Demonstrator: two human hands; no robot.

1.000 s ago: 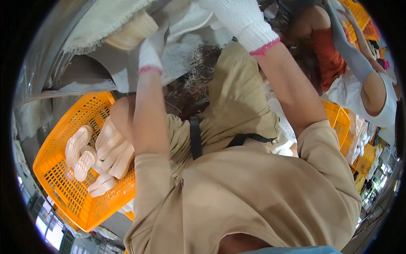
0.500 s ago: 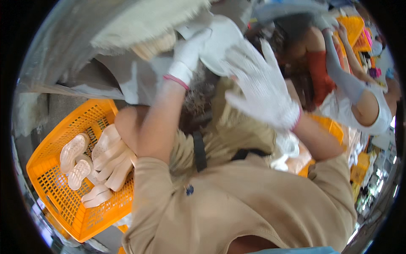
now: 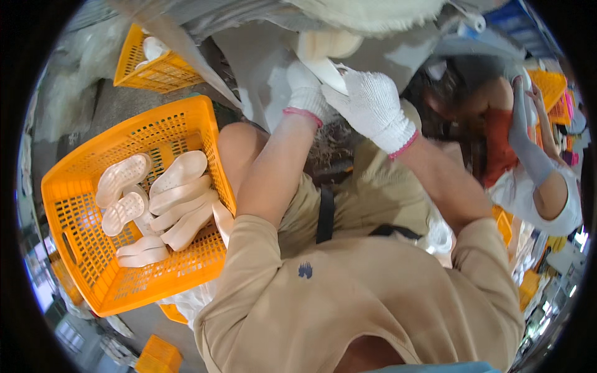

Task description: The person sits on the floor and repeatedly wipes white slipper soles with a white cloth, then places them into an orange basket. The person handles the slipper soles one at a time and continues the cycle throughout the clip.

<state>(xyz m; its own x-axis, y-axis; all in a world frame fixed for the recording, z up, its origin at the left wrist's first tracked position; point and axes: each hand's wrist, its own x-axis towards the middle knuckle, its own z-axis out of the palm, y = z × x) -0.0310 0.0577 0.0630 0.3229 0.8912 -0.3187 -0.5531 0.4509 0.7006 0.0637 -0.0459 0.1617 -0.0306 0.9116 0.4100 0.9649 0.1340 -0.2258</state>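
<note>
My left hand [image 3: 303, 87], in a white knit glove with a pink cuff edge, grips a white shoe sole [image 3: 329, 76] from its left side. My right hand [image 3: 370, 105], gloved the same way, is closed on the sole's right side, fingers curled over it. Most of the sole is hidden by the gloves, and its upper end meets a cream roller-like part [image 3: 329, 45]. Right above that part hangs a fluffy off-white wheel or pad [image 3: 379, 13]. Whether the sole presses on the roller or only overlaps it, I cannot tell.
To my left an orange basket [image 3: 134, 289] holds several cream soles [image 3: 180, 193]. Farther off stands a second orange basket [image 3: 163, 73] with white pieces. A grey sheet-like guard [image 3: 258, 59] lies beyond my hands. On the right another person's grey-sleeved arm [image 3: 525, 133] is close.
My right hand, spread and blurred before, has closed on the sole. The sole has turned from broad face to narrow edge and come up against the cream part. The view has shifted left.
</note>
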